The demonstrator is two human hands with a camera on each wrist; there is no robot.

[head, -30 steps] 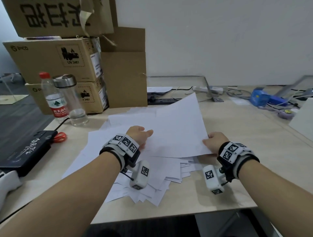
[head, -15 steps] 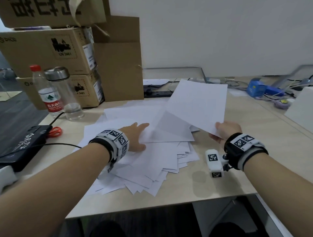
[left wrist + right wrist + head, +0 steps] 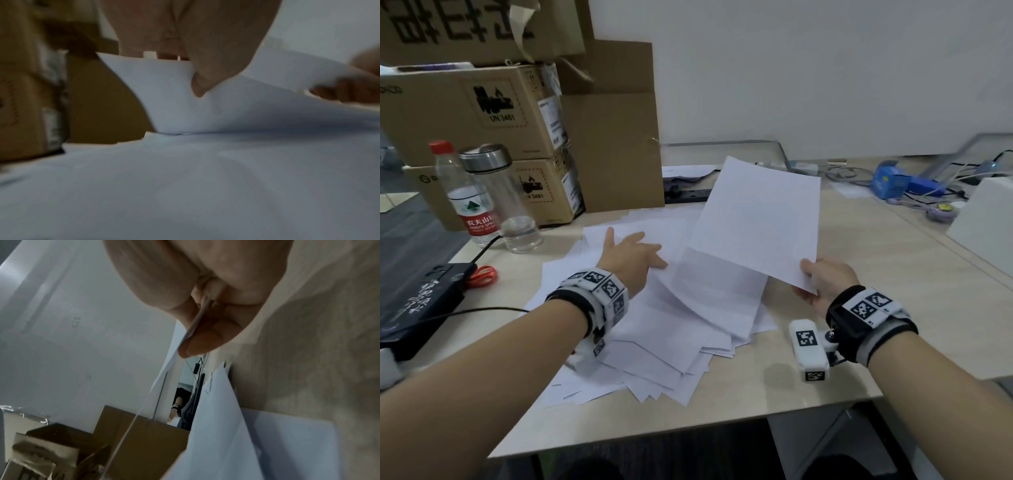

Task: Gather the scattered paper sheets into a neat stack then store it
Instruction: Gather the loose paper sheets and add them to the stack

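A loose pile of white paper sheets (image 3: pixel 654 329) covers the middle of the light wooden table (image 3: pixel 876 301). My right hand (image 3: pixel 822 284) pinches the near corner of a single white sheet (image 3: pixel 756 222) and holds it lifted and tilted over the pile's right side. In the right wrist view the thumb and fingers (image 3: pixel 197 331) clamp that sheet's edge (image 3: pixel 174 356). My left hand (image 3: pixel 630 253) lies flat on the pile with fingers spread, pressing the sheets (image 3: pixel 185 178) down. The left wrist view shows that palm (image 3: pixel 185 40) above the paper.
Stacked cardboard boxes (image 3: pixel 482 113) stand at the back left, with a plastic water bottle (image 3: pixel 469 198) and a glass bottle (image 3: pixel 506 198) in front. A black device (image 3: pixel 410 301) with a cable lies at the left edge. Blue items and cables (image 3: pixel 893 181) sit at the back right.
My right hand has lifted one sheet off the pile and swung it up and to the right. My left hand has let go of it and moved forward to lie flat on the pile.
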